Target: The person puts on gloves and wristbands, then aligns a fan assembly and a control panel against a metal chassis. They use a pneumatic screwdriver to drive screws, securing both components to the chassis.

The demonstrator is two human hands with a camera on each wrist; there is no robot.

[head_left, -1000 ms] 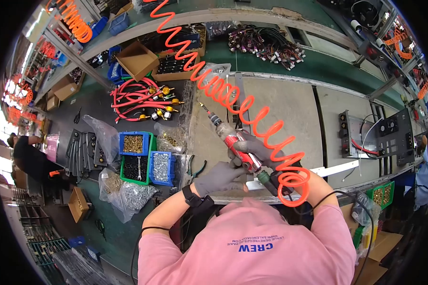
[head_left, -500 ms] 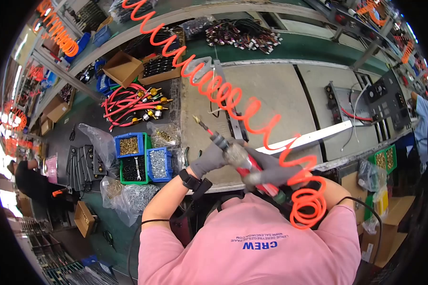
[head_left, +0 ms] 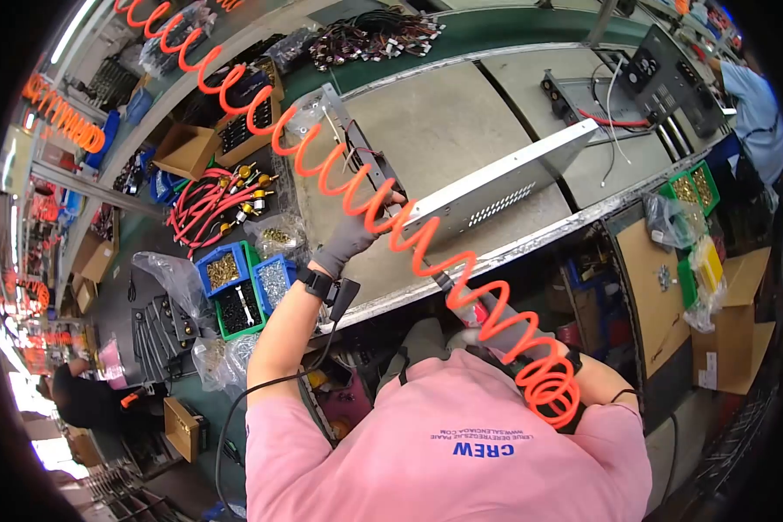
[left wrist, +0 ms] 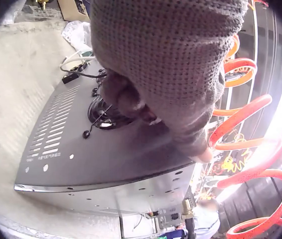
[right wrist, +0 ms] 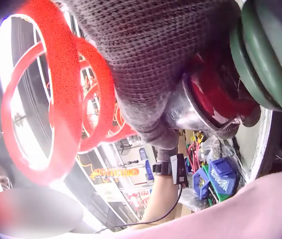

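Observation:
My gloved left hand [head_left: 348,239] grips the near left end of a grey metal equipment casing [head_left: 505,187], which stands on edge on the bench. In the left wrist view the fingers of the left hand [left wrist: 166,64] reach over the casing's dark vented face [left wrist: 116,154], near a round black fan [left wrist: 106,114], with a fingertip at the edge. My gloved right hand [head_left: 513,331] holds a red and silver air screwdriver [head_left: 468,309] low at the bench's front edge. In the right wrist view, fingers wrap its red body [right wrist: 206,97]; its green end [right wrist: 265,55] shows beside them.
A coiled orange air hose [head_left: 322,170] crosses above the bench. Blue and green bins [head_left: 235,287] of screws sit at left, by red cables [head_left: 209,209]. Another opened unit [head_left: 600,100] stands at the far right. Cardboard boxes [head_left: 731,322] stand below right; another person [head_left: 757,113] is beyond.
My left hand has left the screwdriver and taken hold of the casing, now tilted up with its vented side showing. The right hand has lowered the screwdriver towards the body. The view has turned.

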